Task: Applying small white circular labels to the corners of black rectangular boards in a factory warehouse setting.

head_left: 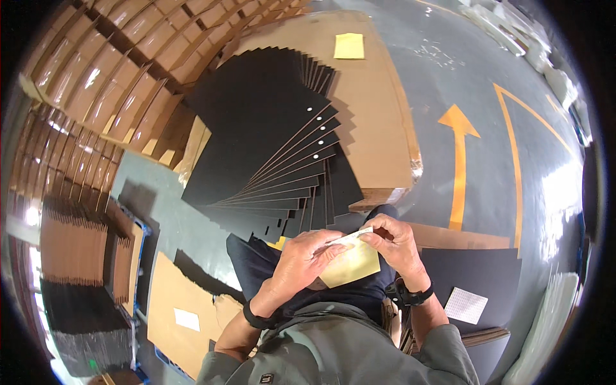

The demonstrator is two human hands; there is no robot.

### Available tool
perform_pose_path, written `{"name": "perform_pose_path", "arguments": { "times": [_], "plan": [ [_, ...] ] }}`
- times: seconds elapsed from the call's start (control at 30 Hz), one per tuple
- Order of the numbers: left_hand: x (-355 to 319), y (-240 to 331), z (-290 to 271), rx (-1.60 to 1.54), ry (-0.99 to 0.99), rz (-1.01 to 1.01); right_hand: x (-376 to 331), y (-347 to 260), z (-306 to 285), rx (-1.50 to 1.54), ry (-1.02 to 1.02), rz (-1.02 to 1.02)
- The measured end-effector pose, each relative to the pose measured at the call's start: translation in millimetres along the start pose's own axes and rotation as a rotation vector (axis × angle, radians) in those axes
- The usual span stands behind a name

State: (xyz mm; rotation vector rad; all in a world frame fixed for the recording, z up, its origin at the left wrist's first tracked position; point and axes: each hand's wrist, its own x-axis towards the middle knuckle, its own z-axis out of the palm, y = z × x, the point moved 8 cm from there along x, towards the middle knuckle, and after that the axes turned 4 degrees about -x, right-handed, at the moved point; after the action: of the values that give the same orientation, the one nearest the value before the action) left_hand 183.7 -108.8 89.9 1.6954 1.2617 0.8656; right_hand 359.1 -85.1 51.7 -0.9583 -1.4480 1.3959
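Observation:
Over my lap, both hands hold a pale yellow paper sheet (pixel 353 263) by its upper edge, where a whitish strip shows. My left hand (pixel 300 260) pinches the left part of that edge, and my right hand (pixel 393 242) pinches the right corner between thumb and fingers. Just beyond my hands, black cardboard sheets (pixel 256 122) lie fanned out in overlapping layers. Several of them carry a small white round dot (pixel 320 156) near the edge. Whether a dot sits at my fingertips is too small to tell.
The fan lies on a large brown cardboard stack (pixel 378 122) with a yellow paper pad (pixel 349 46) on it. At my right, a white dotted sheet (pixel 466 305) rests on black board (pixel 494 276). Brown cardboard (pixel 167 295) stands at my left; stacked cartons (pixel 96 77) rise far left.

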Motion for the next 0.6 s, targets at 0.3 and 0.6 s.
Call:
{"name": "perform_pose_path", "arguments": {
  "times": [0.3, 0.6],
  "plan": [
    [-61, -62, -44, -0.476, 0.289, -0.162, -1, -4, 44, -0.012, 0.007, -0.109],
    [-110, -88, -58, -0.529, 0.404, -0.142, -21, 9, 92, -0.082, -0.048, 0.014]
  ]
}}
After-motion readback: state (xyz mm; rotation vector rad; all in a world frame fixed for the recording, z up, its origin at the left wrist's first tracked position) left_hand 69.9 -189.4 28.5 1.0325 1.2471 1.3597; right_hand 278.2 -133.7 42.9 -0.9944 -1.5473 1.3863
